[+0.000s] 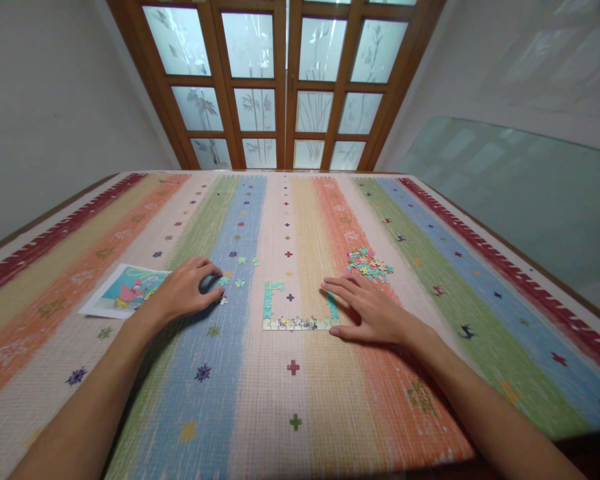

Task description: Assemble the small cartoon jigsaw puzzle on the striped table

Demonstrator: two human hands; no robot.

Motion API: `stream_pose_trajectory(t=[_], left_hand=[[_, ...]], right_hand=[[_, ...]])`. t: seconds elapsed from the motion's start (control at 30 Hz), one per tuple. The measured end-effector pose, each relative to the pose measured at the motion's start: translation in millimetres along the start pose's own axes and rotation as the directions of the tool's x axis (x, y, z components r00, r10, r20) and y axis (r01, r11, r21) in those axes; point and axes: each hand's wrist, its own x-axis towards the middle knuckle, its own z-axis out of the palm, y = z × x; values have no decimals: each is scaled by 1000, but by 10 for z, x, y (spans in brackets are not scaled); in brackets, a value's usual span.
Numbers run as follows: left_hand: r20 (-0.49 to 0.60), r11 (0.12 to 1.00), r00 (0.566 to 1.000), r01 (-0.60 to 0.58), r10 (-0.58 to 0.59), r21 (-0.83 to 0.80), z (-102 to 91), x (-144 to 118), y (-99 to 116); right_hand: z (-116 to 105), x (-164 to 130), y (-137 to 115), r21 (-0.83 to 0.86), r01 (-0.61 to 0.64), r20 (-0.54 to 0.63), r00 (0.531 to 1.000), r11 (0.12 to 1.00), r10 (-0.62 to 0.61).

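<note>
A partly joined jigsaw puzzle border [293,325] lies flat on the striped tablecloth, its left side, bottom and part of the right side showing. My right hand [367,310] rests over its right edge, fingers stretched and apart, covering some of that side. To the left, my left hand [193,287] is curved beside a few loose puzzle pieces [240,283], with a gap between thumb and index finger. One piece [223,281] lies by those fingertips. Partly behind the left hand and wrist is a printed picture [130,288] with a pink cartoon figure.
A heap of loose puzzle pieces [370,263] lies beyond my right hand. The striped tablecloth [295,393] covers the long table. Wooden doors with frosted panes [283,87] stand past its far end. A pale glass panel [520,193] leans along the right wall.
</note>
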Motion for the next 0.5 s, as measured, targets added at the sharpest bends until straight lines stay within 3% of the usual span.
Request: stream_pose_trajectory(t=[0.5], left_hand=[[-53,998,997,-53,51,-27,12,36,79]], right_hand=[[6,3,0,-16,7,-7,1000,1000,-8]])
